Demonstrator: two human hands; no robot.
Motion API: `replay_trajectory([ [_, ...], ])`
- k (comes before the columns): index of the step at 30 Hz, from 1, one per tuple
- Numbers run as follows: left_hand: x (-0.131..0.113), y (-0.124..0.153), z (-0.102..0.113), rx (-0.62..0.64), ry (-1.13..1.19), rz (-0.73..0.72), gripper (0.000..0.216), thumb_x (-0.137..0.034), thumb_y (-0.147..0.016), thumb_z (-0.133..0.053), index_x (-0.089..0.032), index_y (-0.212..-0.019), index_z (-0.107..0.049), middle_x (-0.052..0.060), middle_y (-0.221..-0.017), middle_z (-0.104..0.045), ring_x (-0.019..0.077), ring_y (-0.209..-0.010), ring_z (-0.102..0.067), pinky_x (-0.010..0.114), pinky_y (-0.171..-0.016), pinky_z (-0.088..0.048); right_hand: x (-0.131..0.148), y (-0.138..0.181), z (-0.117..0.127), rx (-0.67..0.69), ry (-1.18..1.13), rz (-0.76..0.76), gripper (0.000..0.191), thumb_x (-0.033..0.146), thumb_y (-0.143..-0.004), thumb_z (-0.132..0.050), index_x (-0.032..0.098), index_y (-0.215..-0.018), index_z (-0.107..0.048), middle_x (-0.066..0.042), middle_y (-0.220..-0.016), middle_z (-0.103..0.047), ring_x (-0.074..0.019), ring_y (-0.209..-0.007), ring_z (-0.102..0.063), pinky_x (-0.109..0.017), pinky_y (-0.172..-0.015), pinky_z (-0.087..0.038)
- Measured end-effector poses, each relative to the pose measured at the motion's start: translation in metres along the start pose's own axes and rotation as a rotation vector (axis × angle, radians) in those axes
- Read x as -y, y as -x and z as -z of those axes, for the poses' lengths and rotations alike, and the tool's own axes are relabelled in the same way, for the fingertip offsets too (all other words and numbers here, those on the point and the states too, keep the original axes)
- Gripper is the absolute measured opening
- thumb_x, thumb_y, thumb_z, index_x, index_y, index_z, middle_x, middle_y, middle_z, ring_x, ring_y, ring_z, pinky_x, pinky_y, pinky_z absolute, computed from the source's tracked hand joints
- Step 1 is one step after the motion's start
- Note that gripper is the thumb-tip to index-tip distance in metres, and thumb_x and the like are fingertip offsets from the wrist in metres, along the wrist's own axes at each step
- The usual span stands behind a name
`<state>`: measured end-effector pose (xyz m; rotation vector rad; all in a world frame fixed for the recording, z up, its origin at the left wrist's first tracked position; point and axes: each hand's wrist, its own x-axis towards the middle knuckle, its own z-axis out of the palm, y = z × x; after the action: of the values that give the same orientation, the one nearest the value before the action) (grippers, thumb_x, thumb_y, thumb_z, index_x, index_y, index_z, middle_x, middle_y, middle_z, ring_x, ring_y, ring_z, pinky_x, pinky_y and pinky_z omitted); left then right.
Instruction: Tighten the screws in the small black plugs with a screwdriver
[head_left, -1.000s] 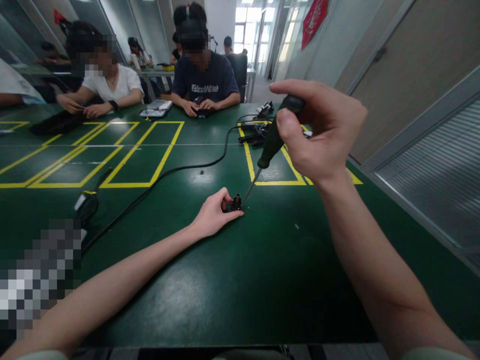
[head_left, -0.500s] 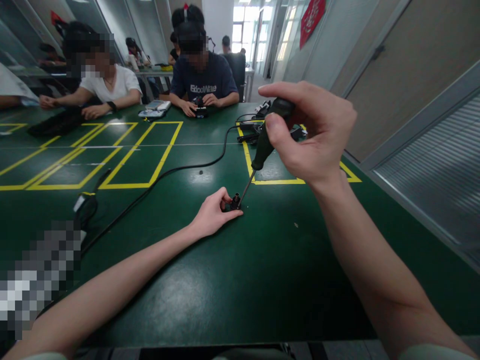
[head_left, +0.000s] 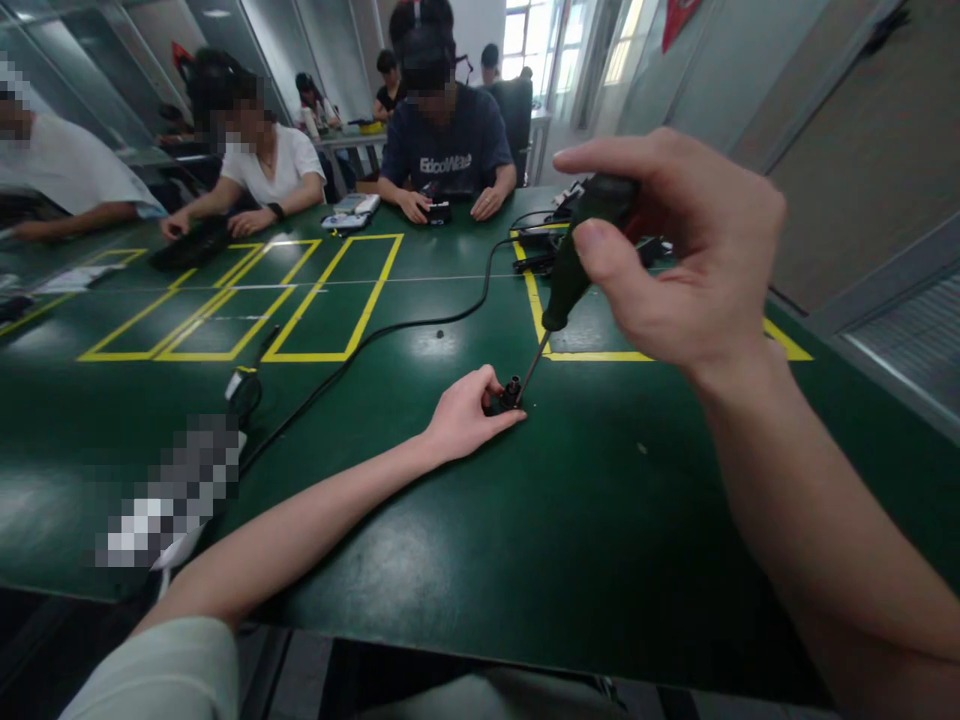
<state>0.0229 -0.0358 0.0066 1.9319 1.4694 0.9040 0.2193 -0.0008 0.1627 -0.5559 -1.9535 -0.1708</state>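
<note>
Between the thumb and fingers of my left hand is a small black part with a short upright cylinder on top, held against the green table. Its exact kind is too small to tell. My right hand grips the dark green handle of a screwdriver, tilted with its thin shaft pointing down to the left. The screwdriver's tip meets the right side of the black part; the exact contact spot is too small to make out.
A black cable crosses the table toward a heap of dark devices behind my right hand. Yellow tape marks rectangles. At the left lies a blurred-out object. Co-workers, one in a navy shirt, sit across the table.
The whole view has shifted, so the scene appears farther right. My hands, the black part and the screwdriver keep nearly the same arrangement. The navy-shirted person's one hand has moved away from their device.
</note>
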Motion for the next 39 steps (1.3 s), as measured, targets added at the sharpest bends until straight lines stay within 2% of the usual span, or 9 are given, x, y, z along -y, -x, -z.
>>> replay_trajectory([
  [5,-0.0006,0.0012,-0.0010,-0.011,-0.062,-0.013,0.042,-0.043,-0.078,-0.086,-0.022,-0.082,-0.050,-0.002,-0.078,-0.060,0.0172,-0.072,-0.056,0.031,-0.067,-0.042,-0.0023,0.0003,-0.0006,-0.020,0.027,-0.093,0.040,0.056,-0.095,-0.061,0.028,-0.121,-0.072,0.002,-0.102,-0.065,0.0004,-0.073,-0.056,-0.016,-0.061,-0.042],
  [9,-0.0006,0.0019,-0.0007,-0.010,-0.045,-0.036,0.039,-0.042,-0.082,-0.083,-0.022,-0.081,-0.050,-0.001,-0.080,-0.061,0.0177,-0.074,-0.057,0.032,-0.068,-0.042,-0.0061,0.0031,-0.0028,-0.035,-0.058,-0.091,0.040,0.044,-0.097,-0.062,0.034,-0.136,-0.064,0.003,-0.112,-0.070,-0.0030,-0.082,-0.061,-0.018,-0.066,-0.049],
  [13,0.0000,0.0011,-0.0014,0.001,-0.048,-0.031,0.040,-0.041,-0.082,-0.084,-0.022,-0.081,-0.049,-0.002,-0.080,-0.061,0.0176,-0.074,-0.058,0.031,-0.069,-0.042,-0.0086,0.0056,-0.0041,-0.046,-0.167,-0.065,0.031,0.038,-0.099,-0.060,0.030,-0.128,-0.070,0.002,-0.113,-0.073,-0.0060,-0.092,-0.068,-0.020,-0.077,-0.056],
  [17,0.0005,0.0005,-0.0021,0.007,-0.049,-0.024,0.040,-0.043,-0.081,-0.084,-0.022,-0.082,-0.050,-0.002,-0.080,-0.062,0.0178,-0.074,-0.058,0.031,-0.069,-0.043,-0.0075,0.0047,-0.0027,-0.071,-0.154,-0.039,0.029,0.045,-0.096,-0.066,0.032,-0.121,-0.075,0.000,-0.106,-0.069,-0.0078,-0.097,-0.066,-0.016,-0.069,-0.053],
  [21,-0.0004,0.0016,-0.0012,0.011,-0.038,-0.027,0.039,-0.040,-0.081,-0.085,-0.022,-0.083,-0.050,-0.002,-0.080,-0.061,0.0175,-0.073,-0.057,0.031,-0.069,-0.042,-0.0060,0.0036,-0.0023,-0.057,-0.232,-0.052,0.037,0.041,-0.096,-0.067,0.034,-0.132,-0.071,-0.001,-0.110,-0.068,-0.0098,-0.102,-0.066,-0.018,-0.073,-0.057],
  [25,0.0005,0.0019,-0.0005,0.010,-0.032,-0.039,0.039,-0.037,-0.079,-0.086,-0.022,-0.083,-0.050,-0.002,-0.081,-0.061,0.0177,-0.074,-0.057,0.031,-0.069,-0.042,-0.0066,0.0030,-0.0032,-0.026,-0.376,-0.043,0.032,0.029,-0.099,-0.061,0.029,-0.129,-0.072,0.000,-0.110,-0.075,-0.0090,-0.101,-0.070,-0.021,-0.083,-0.060],
  [31,0.0047,0.0013,-0.0016,0.008,-0.027,-0.050,0.040,-0.037,-0.079,-0.086,-0.022,-0.083,-0.049,-0.002,-0.081,-0.061,0.0178,-0.075,-0.058,0.031,-0.069,-0.041,-0.0089,0.0003,-0.0034,-0.127,-0.272,-0.022,0.025,0.036,-0.091,-0.075,0.032,-0.115,-0.078,0.003,-0.100,-0.067,-0.0078,-0.101,-0.065,-0.016,-0.076,-0.059],
  [35,0.0049,0.0021,-0.0014,0.006,-0.031,-0.049,0.040,-0.038,-0.079,-0.086,-0.022,-0.082,-0.049,-0.002,-0.081,-0.062,0.0180,-0.075,-0.059,0.031,-0.068,-0.042,-0.0095,-0.0009,-0.0048,-0.071,-0.404,-0.014,0.030,0.030,-0.097,-0.066,0.027,-0.126,-0.074,0.002,-0.103,-0.071,-0.0068,-0.097,-0.069,-0.018,-0.079,-0.060],
  [39,0.0044,0.0021,-0.0010,0.005,-0.030,-0.044,0.040,-0.037,-0.079,-0.086,-0.022,-0.083,-0.050,-0.002,-0.081,-0.063,0.0178,-0.075,-0.060,0.031,-0.069,-0.043,-0.0100,-0.0011,-0.0049,-0.082,-0.381,0.009,0.026,0.035,-0.099,-0.063,0.028,-0.119,-0.077,0.003,-0.105,-0.074,-0.0073,-0.099,-0.068,-0.021,-0.082,-0.060],
])
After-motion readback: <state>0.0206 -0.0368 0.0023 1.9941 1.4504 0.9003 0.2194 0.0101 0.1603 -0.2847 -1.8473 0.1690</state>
